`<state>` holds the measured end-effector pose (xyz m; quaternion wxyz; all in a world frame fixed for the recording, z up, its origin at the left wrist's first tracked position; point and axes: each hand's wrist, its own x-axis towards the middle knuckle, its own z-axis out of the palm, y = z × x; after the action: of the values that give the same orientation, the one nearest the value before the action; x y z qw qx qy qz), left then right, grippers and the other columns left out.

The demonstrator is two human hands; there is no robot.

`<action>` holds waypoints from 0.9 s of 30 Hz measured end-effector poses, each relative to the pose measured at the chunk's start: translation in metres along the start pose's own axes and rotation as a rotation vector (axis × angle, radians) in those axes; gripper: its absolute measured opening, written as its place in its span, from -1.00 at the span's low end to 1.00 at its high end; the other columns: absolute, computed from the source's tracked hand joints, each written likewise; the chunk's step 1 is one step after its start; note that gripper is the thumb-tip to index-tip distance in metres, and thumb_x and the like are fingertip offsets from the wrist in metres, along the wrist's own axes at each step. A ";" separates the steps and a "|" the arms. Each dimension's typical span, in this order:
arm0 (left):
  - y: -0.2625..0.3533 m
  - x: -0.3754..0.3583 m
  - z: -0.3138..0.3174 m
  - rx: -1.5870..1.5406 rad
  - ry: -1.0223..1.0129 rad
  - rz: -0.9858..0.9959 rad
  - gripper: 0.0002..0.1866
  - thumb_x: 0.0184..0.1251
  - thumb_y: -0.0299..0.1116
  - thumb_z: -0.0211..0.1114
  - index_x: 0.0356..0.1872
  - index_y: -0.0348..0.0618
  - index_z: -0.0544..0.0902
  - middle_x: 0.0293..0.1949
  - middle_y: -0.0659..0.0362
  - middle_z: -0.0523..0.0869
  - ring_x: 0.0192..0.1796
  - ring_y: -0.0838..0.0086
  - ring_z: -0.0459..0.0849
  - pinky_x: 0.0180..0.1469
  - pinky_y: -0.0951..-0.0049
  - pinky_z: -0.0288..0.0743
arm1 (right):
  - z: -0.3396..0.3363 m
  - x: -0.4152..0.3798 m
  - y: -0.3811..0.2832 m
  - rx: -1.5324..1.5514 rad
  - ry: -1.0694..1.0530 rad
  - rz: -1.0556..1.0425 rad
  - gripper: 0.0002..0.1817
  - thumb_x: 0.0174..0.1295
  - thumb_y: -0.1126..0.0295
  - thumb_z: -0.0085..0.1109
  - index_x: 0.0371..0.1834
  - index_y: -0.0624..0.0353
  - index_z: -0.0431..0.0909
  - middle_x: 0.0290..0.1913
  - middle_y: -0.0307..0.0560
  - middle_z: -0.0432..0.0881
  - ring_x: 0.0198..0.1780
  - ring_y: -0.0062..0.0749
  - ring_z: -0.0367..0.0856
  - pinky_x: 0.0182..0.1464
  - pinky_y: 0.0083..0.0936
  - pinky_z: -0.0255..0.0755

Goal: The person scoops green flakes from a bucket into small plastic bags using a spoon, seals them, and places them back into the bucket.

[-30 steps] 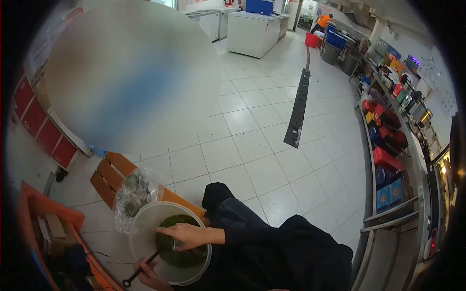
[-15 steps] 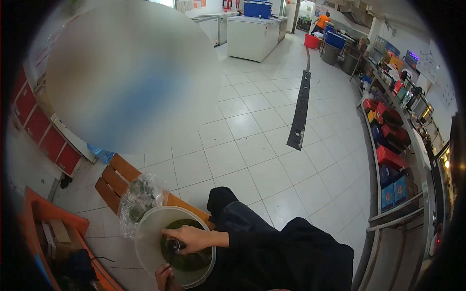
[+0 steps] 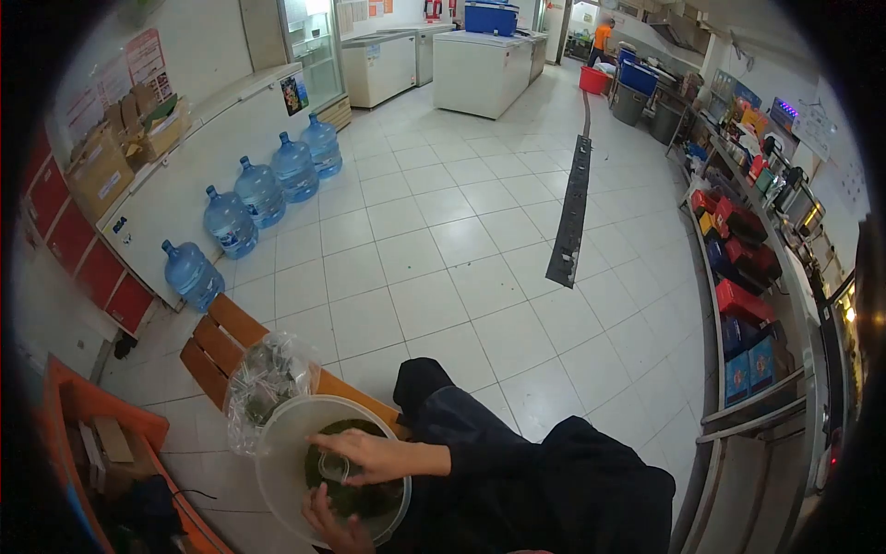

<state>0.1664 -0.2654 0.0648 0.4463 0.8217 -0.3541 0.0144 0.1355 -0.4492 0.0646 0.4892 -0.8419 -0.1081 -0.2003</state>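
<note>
A whitish round bucket (image 3: pixel 280 462) with green contents (image 3: pixel 369 501) stands low at the left, beside my black-clad legs. My right hand (image 3: pixel 365 454) reaches into it from the right, its index finger and thumb around the rim of a small clear round container (image 3: pixel 333 465). Below that container, my left hand (image 3: pixel 330 524) is inside the near side of the bucket with fingers spread and nothing visible in them. A clear plastic bag (image 3: pixel 269 379) with greenish contents rests on the wooden slatted bench (image 3: pixel 221 343) against the bucket.
An orange crate (image 3: pixel 129 423) holding boxes is at lower left. Several blue water bottles (image 3: pixel 260 191) line a white chest freezer (image 3: pixel 148 217). A black strip (image 3: pixel 572 208) lies on the tiled floor. Shelving (image 3: pixel 738 277) runs along the right. A person in orange (image 3: pixel 602 39) is far back.
My left hand has gone from closed around a thin dark thing to spread fingers further into the bucket. My right hand has shifted slightly right. The blurred patch at upper left is gone.
</note>
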 end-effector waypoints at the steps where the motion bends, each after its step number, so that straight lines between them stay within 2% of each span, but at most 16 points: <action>1: -0.001 0.003 0.002 0.059 -0.036 0.010 -0.44 0.18 0.10 -0.01 0.01 -0.16 0.43 0.09 0.05 0.25 0.00 0.09 0.36 0.01 0.15 0.25 | 0.007 -0.001 -0.001 0.011 0.006 -0.054 -0.14 -0.09 0.46 0.18 0.28 0.21 -0.13 0.13 0.08 0.26 0.08 -0.15 0.31 0.15 -0.32 0.09; 2: 0.000 0.008 0.004 0.118 -0.070 0.021 -0.40 0.16 0.15 -0.02 0.05 -0.12 0.39 0.16 0.09 0.16 0.04 0.08 0.31 0.03 0.11 0.22 | 0.011 -0.001 -0.003 0.021 0.012 -0.111 -0.14 -0.09 0.46 0.18 0.28 0.21 -0.13 0.12 0.07 0.26 0.08 -0.15 0.31 0.15 -0.32 0.09; 3: 0.001 0.013 0.005 0.176 -0.102 0.035 -0.37 0.14 0.19 -0.03 0.09 -0.07 0.36 0.24 0.13 0.08 0.09 0.06 0.26 0.06 0.07 0.19 | 0.012 -0.001 -0.007 0.073 -0.029 -0.080 -0.17 -0.08 0.48 0.18 0.28 0.21 -0.10 0.07 0.05 0.31 0.06 -0.14 0.31 0.17 -0.32 0.05; 6: 0.009 0.019 0.009 0.239 0.119 0.169 -0.83 0.27 -0.39 -0.02 -0.32 -0.35 0.40 -0.26 0.05 0.43 -0.25 0.40 0.47 -0.17 0.43 0.34 | 0.008 0.001 -0.015 0.105 -0.009 -0.050 -0.21 -0.08 0.53 0.18 0.26 0.21 -0.04 -0.05 0.01 0.39 0.01 -0.21 0.37 0.12 -0.37 0.15; 9: -0.007 0.013 0.004 0.202 0.166 0.035 -0.87 0.25 -0.46 -0.03 -0.35 -0.35 0.39 -0.16 0.05 0.36 -0.18 0.38 0.43 -0.11 0.40 0.28 | 0.011 0.000 -0.012 0.420 0.146 0.032 -0.30 -0.04 0.59 0.15 0.21 0.23 0.04 -0.17 -0.06 0.44 -0.08 -0.36 0.43 0.02 -0.47 0.28; 12: -0.009 0.011 0.006 -0.176 0.224 -0.161 -0.90 0.26 -0.49 -0.06 -0.30 -0.32 0.37 -0.21 0.08 0.36 -0.21 0.42 0.43 -0.17 0.47 0.31 | 0.024 -0.001 -0.005 0.642 0.261 0.066 -0.38 0.00 0.62 0.12 0.17 0.24 0.08 -0.22 -0.10 0.45 -0.15 -0.49 0.46 -0.07 -0.55 0.35; 15: -0.014 0.007 0.013 -0.295 0.404 -0.171 -0.85 0.26 -0.49 -0.04 -0.18 -0.27 0.30 -0.30 0.12 0.40 -0.25 0.47 0.43 -0.24 0.55 0.32 | 0.028 -0.003 -0.004 0.792 0.318 0.157 -0.49 0.05 0.63 0.07 0.08 0.24 0.13 -0.25 -0.12 0.44 -0.18 -0.54 0.46 -0.08 -0.58 0.34; 18: -0.025 0.008 0.012 -0.290 0.387 -0.064 -0.67 0.21 -0.48 0.03 -0.05 -0.21 0.16 -0.34 0.14 0.43 -0.29 0.52 0.43 -0.30 0.59 0.33 | 0.027 -0.003 -0.008 0.747 0.341 0.103 -0.61 0.10 0.58 0.05 -0.04 0.22 0.15 -0.33 -0.14 0.44 -0.24 -0.55 0.45 -0.13 -0.60 0.33; 21: -0.011 0.010 0.010 -0.340 0.292 -0.121 -0.55 0.15 -0.48 0.10 0.00 -0.16 0.08 -0.34 0.14 0.44 -0.32 0.53 0.43 -0.30 0.58 0.33 | 0.031 -0.005 -0.003 0.769 0.363 0.073 -0.62 0.09 0.65 0.00 -0.10 0.17 0.07 -0.28 -0.14 0.41 -0.20 -0.56 0.42 -0.14 -0.65 0.30; 24: -0.018 0.009 0.012 -0.289 0.338 -0.143 -0.48 0.11 -0.52 0.13 0.02 -0.13 0.04 -0.37 0.14 0.44 -0.34 0.53 0.44 -0.31 0.57 0.34 | 0.028 -0.003 -0.008 0.745 0.297 0.049 -0.63 0.12 0.59 0.00 -0.11 0.17 0.04 -0.30 -0.17 0.37 -0.26 -0.59 0.39 -0.20 -0.64 0.28; 27: -0.017 0.012 0.013 -0.386 0.330 -0.076 -0.48 0.09 -0.56 0.13 0.02 -0.11 0.05 -0.37 0.15 0.45 -0.35 0.53 0.45 -0.32 0.61 0.34 | 0.034 -0.004 -0.008 0.780 0.201 0.068 -0.62 0.10 0.60 0.00 -0.11 0.16 0.02 -0.29 -0.18 0.33 -0.27 -0.59 0.35 -0.21 -0.64 0.27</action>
<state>0.1816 -0.2755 0.0484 0.6468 0.7207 -0.2413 0.0638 0.1366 -0.4155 0.0536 0.7865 -0.5724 -0.0999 -0.2094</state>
